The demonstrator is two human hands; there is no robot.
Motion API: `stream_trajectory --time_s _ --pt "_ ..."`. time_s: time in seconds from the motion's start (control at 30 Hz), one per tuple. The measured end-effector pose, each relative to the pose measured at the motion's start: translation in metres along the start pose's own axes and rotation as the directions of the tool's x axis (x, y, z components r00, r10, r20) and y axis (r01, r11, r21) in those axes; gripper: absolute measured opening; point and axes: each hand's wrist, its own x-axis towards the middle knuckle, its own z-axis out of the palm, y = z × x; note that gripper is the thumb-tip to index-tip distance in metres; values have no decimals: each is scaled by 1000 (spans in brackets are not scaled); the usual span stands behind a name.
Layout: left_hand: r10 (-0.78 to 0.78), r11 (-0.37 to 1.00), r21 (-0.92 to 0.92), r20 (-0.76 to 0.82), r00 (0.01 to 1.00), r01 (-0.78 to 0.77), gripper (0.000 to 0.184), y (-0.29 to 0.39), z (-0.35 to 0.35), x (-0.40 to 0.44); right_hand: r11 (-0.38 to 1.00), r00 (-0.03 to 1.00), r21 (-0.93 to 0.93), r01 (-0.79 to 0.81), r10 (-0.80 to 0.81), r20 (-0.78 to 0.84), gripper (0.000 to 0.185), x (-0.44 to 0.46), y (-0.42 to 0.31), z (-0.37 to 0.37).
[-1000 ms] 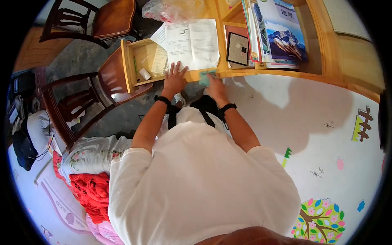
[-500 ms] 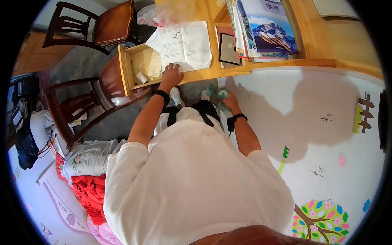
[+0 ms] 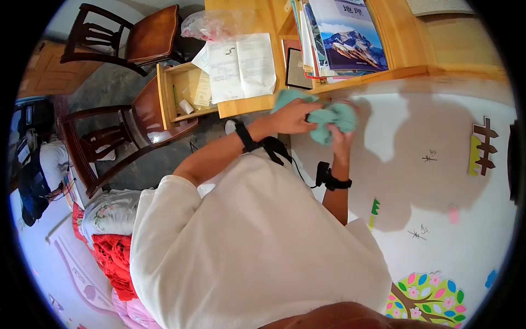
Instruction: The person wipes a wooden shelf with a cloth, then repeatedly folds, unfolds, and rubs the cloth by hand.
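Observation:
A green cloth (image 3: 330, 116) is bunched up in front of the desk's edge (image 3: 246, 106), near the white wall. My left hand (image 3: 293, 116) grips its left part with bent fingers. On the right side, my right hand (image 3: 344, 131) is closed on the same cloth, its fingers partly hidden behind the folds. Both wrists wear black bands. Open printed papers (image 3: 241, 68) lie on the desk, up and to the left of my hands. A dark-framed tablet-like object (image 3: 299, 69) is just above the cloth.
An open drawer (image 3: 163, 97) sticks out at the left, with a white roll (image 3: 186, 106) inside. Books (image 3: 353, 41) are stacked on the desk. A clear plastic bag (image 3: 205, 26) lies at the back. Two wooden chairs (image 3: 153, 34) (image 3: 150, 109) stand left of the desk.
My left hand has left the papers and moved right to take hold of the cloth. My right hand has moved right with the cloth, off the desk edge. The view has shifted slightly.

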Motion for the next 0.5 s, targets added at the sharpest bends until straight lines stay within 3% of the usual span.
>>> stream_trajectory --time_s 0.03,0.1,0.17,0.2,0.27,0.3,0.37,0.4,0.43,0.5 --pt "-4 1000 1 0 1000 4 39 29 -2 -1 989 969 -18 149 -150 -199 56 2 -17 1" --pt "240 971 59 -272 932 -232 27 77 -4 -4 907 854 -214 363 -415 -312 55 9 -25 -14" --pt "651 759 291 -378 658 -583 24 106 -6 11 899 799 -244 365 -437 -413 47 20 -57 -26" --pt "651 759 298 -382 656 -579 24 119 -4 18 938 746 -169 304 -344 -570 43 25 -97 -13" --pt "748 653 414 -483 455 -635 30 137 0 31 964 673 -79 253 -233 -702 39 34 -124 -6" --pt "747 654 413 -485 455 -634 30 139 2 38 940 690 23 340 -232 -686 39 43 -119 -23" --pt "562 799 258 -643 520 -544 44 140 1 50 897 702 122 424 -240 -671 39 69 -90 -42" --pt "562 811 289 -629 537 -510 59 135 -2 55 920 695 -32 390 -317 -646 44 79 -56 -42" --pt "557 813 281 -630 541 -510 59 126 0 55 916 683 -188 354 -391 -617 50 89 -22 -41" --pt "326 889 -47 -631 704 -455 65 106 8 54 915 689 -241 323 -402 -603 48 85 11 -15"
